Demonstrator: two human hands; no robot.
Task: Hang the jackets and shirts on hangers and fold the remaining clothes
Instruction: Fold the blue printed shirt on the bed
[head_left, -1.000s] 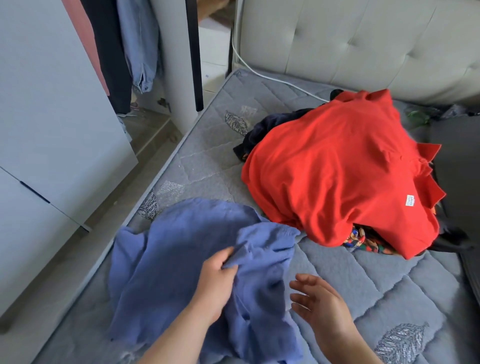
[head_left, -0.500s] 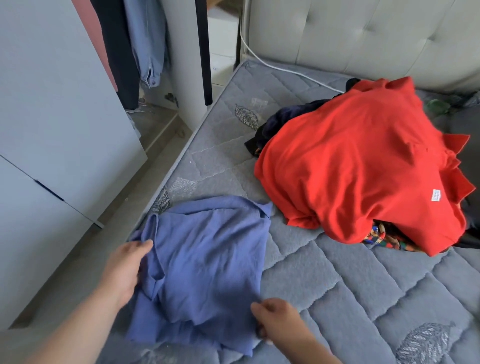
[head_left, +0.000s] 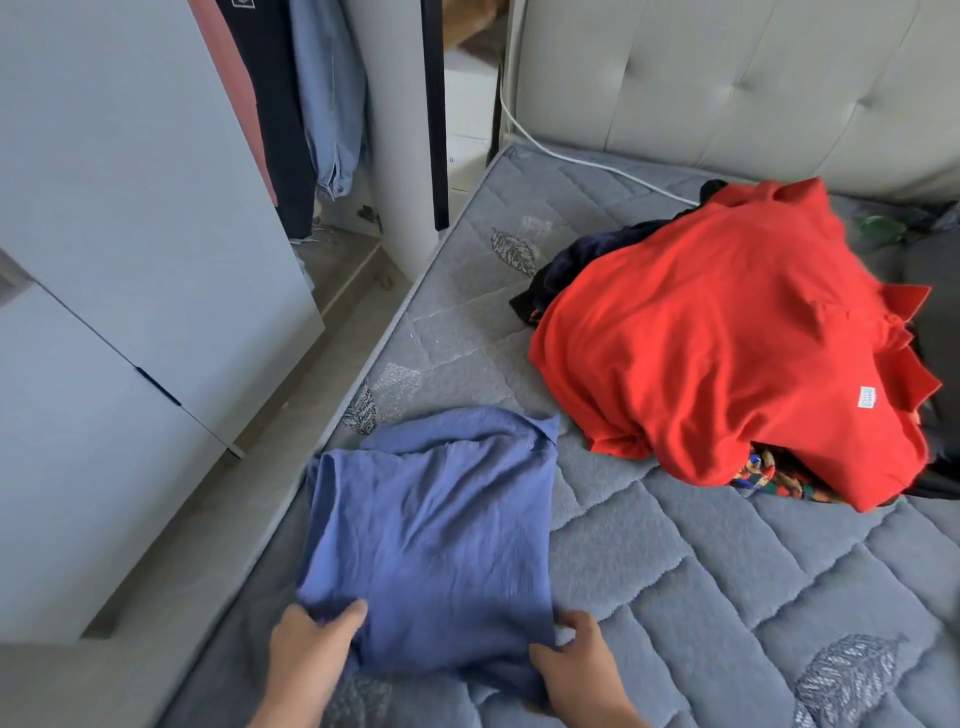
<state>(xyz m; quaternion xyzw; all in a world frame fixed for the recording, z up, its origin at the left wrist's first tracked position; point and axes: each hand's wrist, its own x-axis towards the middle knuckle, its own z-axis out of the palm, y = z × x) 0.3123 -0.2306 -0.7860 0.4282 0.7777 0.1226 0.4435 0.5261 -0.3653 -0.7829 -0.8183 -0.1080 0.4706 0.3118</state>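
Observation:
A blue garment (head_left: 431, 525) lies folded into a rough rectangle on the grey quilted mattress (head_left: 691, 582), near its left edge. My left hand (head_left: 311, 649) grips the garment's near left corner, thumb on top. At the near right corner my right hand (head_left: 576, 660) pinches the cloth. Farther right sits a heap of clothes topped by a red shirt (head_left: 727, 353), with a dark navy garment (head_left: 576, 265) and a colourful patterned piece (head_left: 769, 473) showing under it.
White wardrobe doors (head_left: 130, 291) stand at the left beside a strip of floor. Clothes hang in the open wardrobe (head_left: 311, 93) at the back. A padded headboard (head_left: 727, 78) and a white cable (head_left: 571, 161) run along the bed's far end.
The garment went from spread and rumpled to a folded rectangle. Both hands moved down to its near corners; the left hand came in from the far left edge.

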